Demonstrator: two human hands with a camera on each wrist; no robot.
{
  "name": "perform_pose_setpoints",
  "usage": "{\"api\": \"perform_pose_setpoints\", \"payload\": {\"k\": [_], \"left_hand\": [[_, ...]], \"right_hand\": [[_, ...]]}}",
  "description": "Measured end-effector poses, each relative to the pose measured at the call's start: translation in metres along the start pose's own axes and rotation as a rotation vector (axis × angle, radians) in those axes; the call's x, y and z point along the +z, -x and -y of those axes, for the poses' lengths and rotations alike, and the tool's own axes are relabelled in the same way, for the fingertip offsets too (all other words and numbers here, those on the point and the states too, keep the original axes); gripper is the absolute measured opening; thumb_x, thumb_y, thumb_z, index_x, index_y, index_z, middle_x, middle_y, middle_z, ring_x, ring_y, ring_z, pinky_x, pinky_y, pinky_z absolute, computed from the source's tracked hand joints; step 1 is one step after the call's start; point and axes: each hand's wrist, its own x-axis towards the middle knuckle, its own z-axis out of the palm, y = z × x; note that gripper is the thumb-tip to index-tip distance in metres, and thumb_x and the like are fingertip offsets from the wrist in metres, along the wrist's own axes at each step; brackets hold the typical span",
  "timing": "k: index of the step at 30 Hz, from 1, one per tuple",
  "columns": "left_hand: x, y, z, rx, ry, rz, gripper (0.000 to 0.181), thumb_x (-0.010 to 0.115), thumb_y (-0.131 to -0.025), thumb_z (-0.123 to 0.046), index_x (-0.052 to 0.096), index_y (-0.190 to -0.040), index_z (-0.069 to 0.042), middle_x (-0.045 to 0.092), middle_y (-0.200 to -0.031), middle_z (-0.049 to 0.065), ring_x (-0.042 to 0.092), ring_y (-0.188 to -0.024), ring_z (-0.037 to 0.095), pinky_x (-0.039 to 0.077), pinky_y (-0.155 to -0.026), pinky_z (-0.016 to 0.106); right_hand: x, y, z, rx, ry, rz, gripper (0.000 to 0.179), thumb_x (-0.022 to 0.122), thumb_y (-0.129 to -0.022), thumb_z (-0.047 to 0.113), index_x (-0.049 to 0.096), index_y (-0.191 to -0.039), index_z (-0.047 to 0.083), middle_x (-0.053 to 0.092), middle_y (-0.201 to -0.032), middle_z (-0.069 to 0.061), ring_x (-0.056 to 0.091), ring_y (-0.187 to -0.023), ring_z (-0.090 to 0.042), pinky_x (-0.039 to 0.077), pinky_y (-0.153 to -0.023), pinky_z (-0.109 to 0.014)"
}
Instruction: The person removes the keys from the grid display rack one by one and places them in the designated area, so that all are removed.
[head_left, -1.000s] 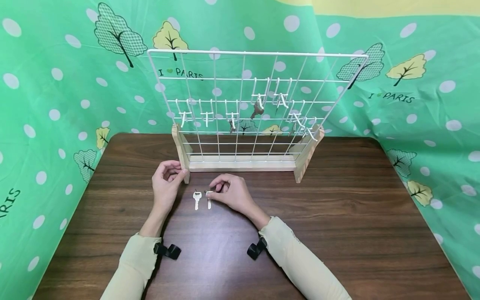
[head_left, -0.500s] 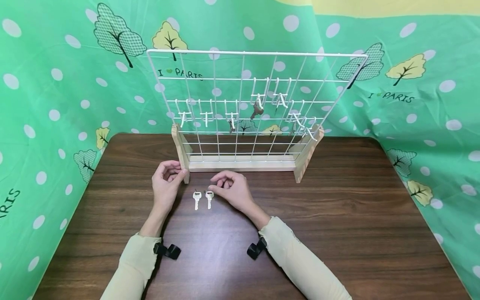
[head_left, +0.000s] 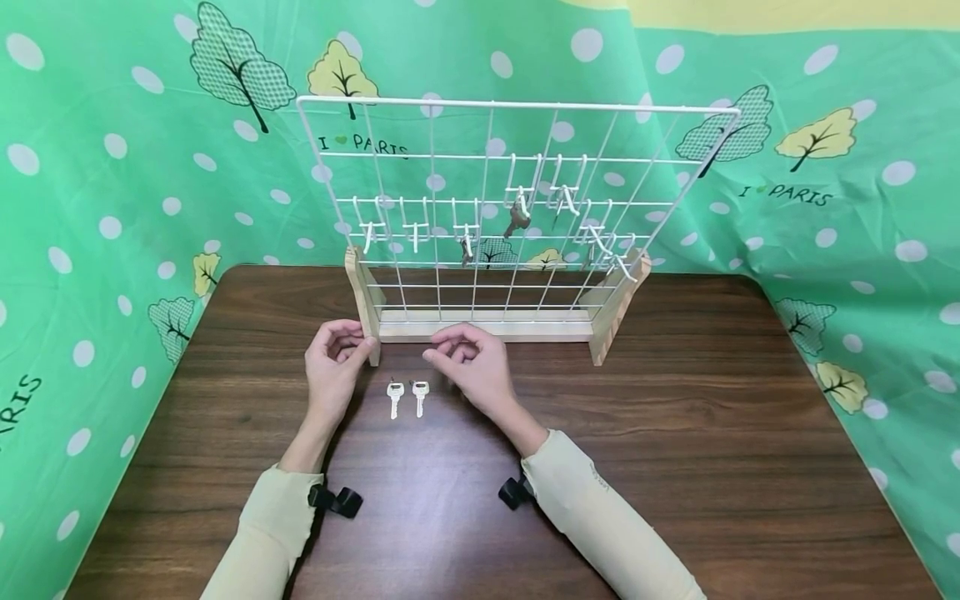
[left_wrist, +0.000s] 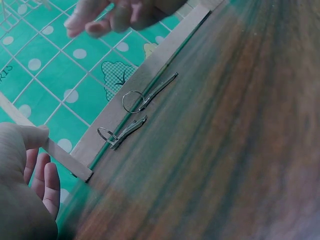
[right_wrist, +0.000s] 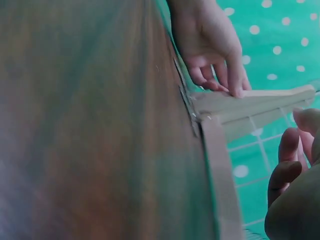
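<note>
My left hand [head_left: 332, 367] grips the left wooden leg [head_left: 362, 287] of a white wire grid rack [head_left: 517, 106], thumb on its front edge. Two silver keys lie side by side on the table in front of the rack: a left key [head_left: 395, 401] and a right key [head_left: 421, 399]. Each has a small wire ring, plain in the left wrist view beside the nearer key [left_wrist: 131, 131] and the farther key [left_wrist: 161, 91]. Above and right of them, my right hand [head_left: 480, 371] hovers before the rack's wooden base bar [head_left: 555, 332], fingers loosely bent, holding nothing.
Several white hooks sit on the grid, such as a left hook [head_left: 369, 236]. A dark key [head_left: 517, 220] hangs from an upper middle hook, another key [head_left: 466, 252] lower left of it. Green printed cloth [head_left: 112, 350] surrounds the brown table [head_left: 712, 433].
My right hand has let go of the right key and drawn away, up and to the right. That key now lies fully visible. My left hand stays on the leg.
</note>
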Motion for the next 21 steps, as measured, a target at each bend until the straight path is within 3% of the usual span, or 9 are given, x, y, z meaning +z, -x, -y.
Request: {"api": "perform_pose_setpoints", "payload": {"k": [6,13,21], "left_hand": [[0.0,0.0,0.0,0.001,0.002,0.001,0.031,0.077,-0.091,0.021,0.062,-0.118,0.02,0.072,-0.097,-0.004,0.068,-0.092,0.01,0.057,-0.078,0.016],[-0.001,0.0,0.001,0.005,0.001,0.0,0.031,0.077,-0.091,0.021,0.062,-0.118,0.019,0.072,-0.097,-0.004,0.068,-0.092,0.01,0.057,-0.077,0.016],[0.0,0.0,0.001,0.001,0.003,-0.004,0.03,0.077,-0.091,0.02,0.062,-0.117,0.019,0.072,-0.097,-0.004,0.068,-0.092,0.01,0.057,-0.077,0.016]], "right_hand": [[-0.005,-0.006,0.022,-0.057,-0.082,-0.073,0.02,0.083,-0.09,-0.011,0.076,-0.109,-0.011,0.072,-0.086,0.002,0.058,-0.049,-0.013,0.048,-0.045,-0.02],[-0.011,-0.012,0.049,-0.177,-0.143,-0.115,0.024,0.08,-0.091,-0.015,0.073,-0.113,-0.017,0.078,-0.098,-0.008,0.068,-0.055,-0.008,0.061,-0.055,-0.025],[-0.016,-0.019,0.065,-0.255,-0.134,-0.21,0.023,0.08,-0.091,-0.012,0.072,-0.111,-0.017,0.078,-0.096,0.006,0.065,-0.054,-0.008,0.06,-0.053,-0.024]]}}
